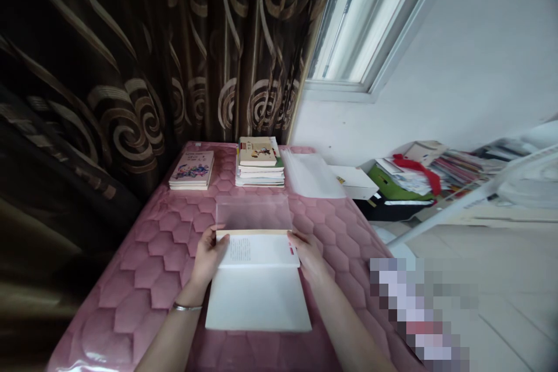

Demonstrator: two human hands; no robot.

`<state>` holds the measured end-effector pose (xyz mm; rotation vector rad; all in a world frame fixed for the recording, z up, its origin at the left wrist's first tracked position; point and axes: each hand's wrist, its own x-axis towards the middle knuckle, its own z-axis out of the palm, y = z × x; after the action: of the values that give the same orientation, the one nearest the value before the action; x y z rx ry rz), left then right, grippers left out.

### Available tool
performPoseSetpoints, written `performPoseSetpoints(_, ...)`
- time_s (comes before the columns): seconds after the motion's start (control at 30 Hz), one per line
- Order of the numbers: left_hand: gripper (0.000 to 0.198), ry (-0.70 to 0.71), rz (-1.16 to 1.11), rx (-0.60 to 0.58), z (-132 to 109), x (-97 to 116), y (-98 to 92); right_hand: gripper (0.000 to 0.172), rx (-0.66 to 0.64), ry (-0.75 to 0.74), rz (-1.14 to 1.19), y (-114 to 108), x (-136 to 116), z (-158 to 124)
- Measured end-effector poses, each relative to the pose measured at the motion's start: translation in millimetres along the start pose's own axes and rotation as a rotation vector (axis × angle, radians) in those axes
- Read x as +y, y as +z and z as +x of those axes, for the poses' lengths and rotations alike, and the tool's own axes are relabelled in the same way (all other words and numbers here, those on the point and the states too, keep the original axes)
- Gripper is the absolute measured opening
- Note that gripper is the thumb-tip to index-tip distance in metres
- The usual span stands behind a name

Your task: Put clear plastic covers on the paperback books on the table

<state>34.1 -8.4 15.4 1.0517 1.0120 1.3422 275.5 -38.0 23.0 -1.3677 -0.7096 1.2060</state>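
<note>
An open book [259, 296] lies in front of me on the pink quilted surface [148, 276], its large lower part blank and pale. Printed text and a small red mark show on its upper flap. My left hand [209, 253] pinches the left edge near the top, thumb above. On the opposite edge, my right hand [307, 253] holds the book with its thumb over the corner. A clear plastic sheet [253, 212] extends beyond the book's far edge, close to both hands.
Thin books [192, 170] sit at the back left, and a taller book stack [260, 163] stands at the back middle. Clear plastic sheets [311, 173] lie beside it. Further right are a white box [355, 182] and piled papers. A patterned curtain [218, 40] hangs behind.
</note>
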Motion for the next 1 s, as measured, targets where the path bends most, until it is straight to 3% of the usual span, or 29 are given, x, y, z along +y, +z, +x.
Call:
performPoseSetpoints(0.4, 0.039, 0.043, 0.008, 0.028, 1, -4, -0.5, 0.042, 0.091, -0.221, -0.312, -3, 0, -11)
performPoseSetpoints(0.67, 0.037, 0.031, 0.004, 0.031, 1, -3, -0.1, 0.048, 0.122, -0.281, -0.374, -1, 5, -10)
performPoseSetpoints(1.0, 0.040, -0.050, 0.058, -0.012, -5, 15, 0.8, 0.040, 0.181, -0.307, -0.314, 3, 12, -17)
